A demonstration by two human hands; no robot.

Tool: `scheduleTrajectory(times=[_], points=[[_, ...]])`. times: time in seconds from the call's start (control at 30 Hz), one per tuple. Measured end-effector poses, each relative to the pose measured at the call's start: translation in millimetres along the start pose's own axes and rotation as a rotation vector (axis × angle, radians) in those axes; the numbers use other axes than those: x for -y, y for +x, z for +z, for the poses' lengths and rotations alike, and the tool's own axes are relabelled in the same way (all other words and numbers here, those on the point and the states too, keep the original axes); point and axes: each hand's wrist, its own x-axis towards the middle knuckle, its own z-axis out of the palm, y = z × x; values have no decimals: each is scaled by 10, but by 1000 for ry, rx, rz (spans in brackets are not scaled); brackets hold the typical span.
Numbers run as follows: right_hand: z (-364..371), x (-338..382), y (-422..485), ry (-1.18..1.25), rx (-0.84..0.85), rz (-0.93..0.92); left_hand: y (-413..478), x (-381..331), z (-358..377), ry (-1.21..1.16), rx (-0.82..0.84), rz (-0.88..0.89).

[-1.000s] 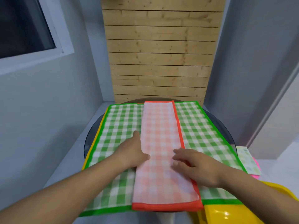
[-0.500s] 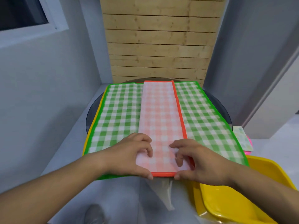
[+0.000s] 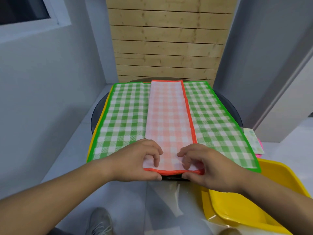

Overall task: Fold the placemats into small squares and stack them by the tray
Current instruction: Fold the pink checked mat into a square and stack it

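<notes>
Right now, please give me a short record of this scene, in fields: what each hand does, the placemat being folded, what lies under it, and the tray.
left hand: pinches the near left corner of the orange placemat
right hand: pinches the near right corner of the same end
orange placemat: folded into a long narrow strip, flat, not yet square
green placemat: spread open beneath the strip
table: round, dark, mostly covered
yellow tray: at the near right, beside the table
</notes>
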Motion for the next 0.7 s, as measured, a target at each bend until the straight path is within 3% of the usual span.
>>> scheduleTrajectory(times=[0.43, 0.7], points=[[-124, 6, 64, 181, -46, 116, 13, -33, -117, -190, -18, -80], [-372, 72, 205, 342, -249, 133, 142, -42, -387, -199, -119, -22]])
